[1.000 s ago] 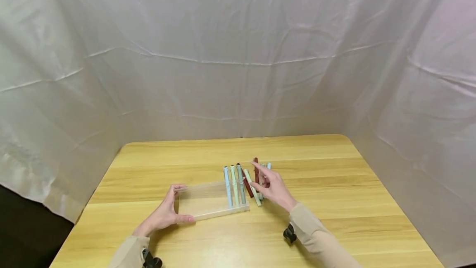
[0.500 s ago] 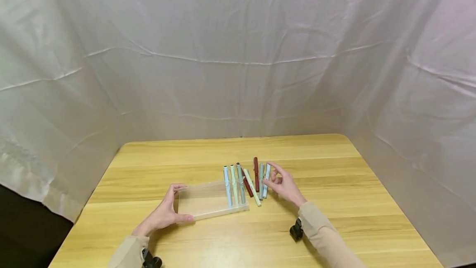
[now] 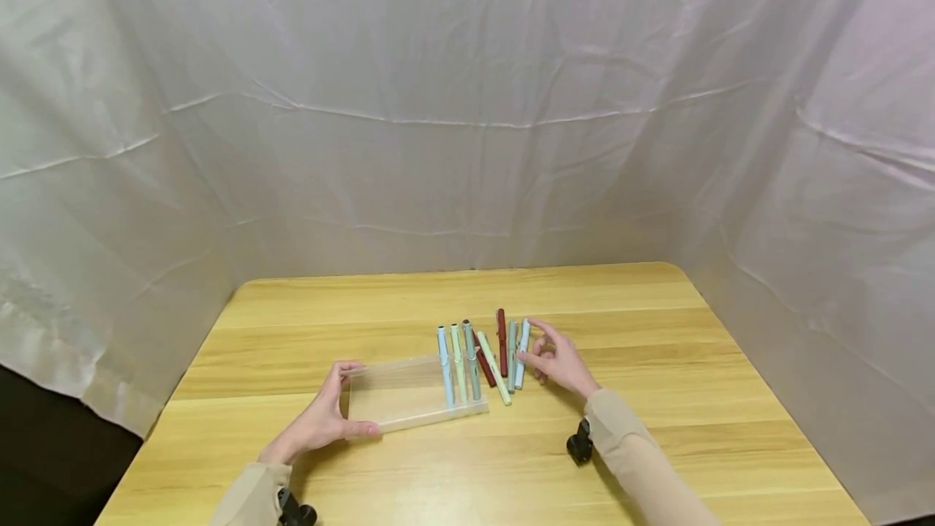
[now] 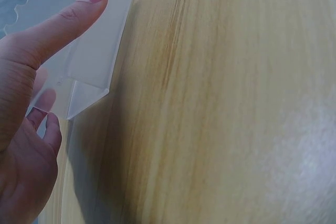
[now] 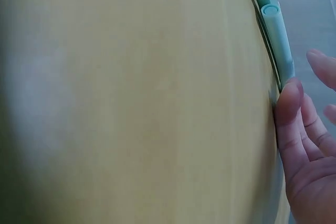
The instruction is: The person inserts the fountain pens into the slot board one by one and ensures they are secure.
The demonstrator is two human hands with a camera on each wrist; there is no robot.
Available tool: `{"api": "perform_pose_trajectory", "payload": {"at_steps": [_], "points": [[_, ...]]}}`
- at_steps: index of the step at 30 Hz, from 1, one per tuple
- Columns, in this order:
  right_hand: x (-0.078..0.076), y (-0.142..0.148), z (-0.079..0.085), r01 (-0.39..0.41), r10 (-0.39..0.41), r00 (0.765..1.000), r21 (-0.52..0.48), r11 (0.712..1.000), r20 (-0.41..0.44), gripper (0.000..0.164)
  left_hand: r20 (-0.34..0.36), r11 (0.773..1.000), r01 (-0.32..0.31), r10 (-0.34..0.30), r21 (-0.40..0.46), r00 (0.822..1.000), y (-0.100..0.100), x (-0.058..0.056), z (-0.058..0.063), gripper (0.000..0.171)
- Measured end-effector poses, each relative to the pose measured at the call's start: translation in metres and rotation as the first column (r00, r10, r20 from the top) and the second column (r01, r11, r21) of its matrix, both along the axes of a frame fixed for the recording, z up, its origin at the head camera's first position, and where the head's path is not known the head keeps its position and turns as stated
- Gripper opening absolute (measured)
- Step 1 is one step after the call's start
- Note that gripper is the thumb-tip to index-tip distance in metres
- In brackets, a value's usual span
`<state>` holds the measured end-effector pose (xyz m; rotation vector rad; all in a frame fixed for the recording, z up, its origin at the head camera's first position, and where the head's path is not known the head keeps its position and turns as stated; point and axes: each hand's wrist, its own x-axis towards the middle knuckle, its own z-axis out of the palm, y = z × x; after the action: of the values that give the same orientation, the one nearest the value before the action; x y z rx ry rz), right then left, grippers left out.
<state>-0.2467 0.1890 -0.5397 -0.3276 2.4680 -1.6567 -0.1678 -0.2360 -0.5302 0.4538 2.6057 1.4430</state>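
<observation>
My left hand (image 3: 332,416) grips the left end of a clear plastic case (image 3: 398,420), thumb along the near side and fingers at the far side. In the left wrist view the thumb lies over the case (image 4: 94,61). Side by side in the case's right end lie a light blue pen (image 3: 446,372), a pale green pen (image 3: 458,364) and a grey-green pen (image 3: 471,364). My right hand (image 3: 558,362) is at the rightmost light blue pen (image 3: 522,364), index finger by its far end and thumb against its side. In the right wrist view, index and thumb stand apart.
Between case and right hand lie a dark red pen (image 3: 485,364), a pale green pen (image 3: 495,369), a second red pen (image 3: 501,343) and a grey-green pen (image 3: 512,360). The wooden table (image 3: 621,299) is bounded by a pale curtain (image 3: 467,185).
My right hand has moved right, from above the red and grey-green pens to the rightmost light blue pen, and has since stayed there. The left hand and case have kept their place.
</observation>
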Motion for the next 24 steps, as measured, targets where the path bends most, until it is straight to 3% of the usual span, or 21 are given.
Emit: {"api": "perform_pose_trajectory", "payload": {"at_steps": [10, 16, 24], "points": [[-0.003, -0.005, 0.0, -0.007, 0.002, 0.999, 0.097, 0.995, 0.054, 0.074, -0.02, 1.0, 0.015, -0.015, -0.004, 1.0, -0.001, -0.002, 0.001, 0.1], [-0.007, -0.009, 0.003, 0.003, -0.013, 0.999, 0.179, 0.984, 0.052, 0.07, -0.015, 1.0, 0.011, -0.011, 0.006, 1.0, 0.0, -0.002, 0.001, 0.1], [-0.01, -0.014, 0.003, 0.024, -0.035, 0.998, 0.211, 0.977, 0.049, 0.07, -0.005, 1.0, 0.006, -0.006, 0.016, 1.0, 0.0, 0.0, 0.002, 0.1]]}}
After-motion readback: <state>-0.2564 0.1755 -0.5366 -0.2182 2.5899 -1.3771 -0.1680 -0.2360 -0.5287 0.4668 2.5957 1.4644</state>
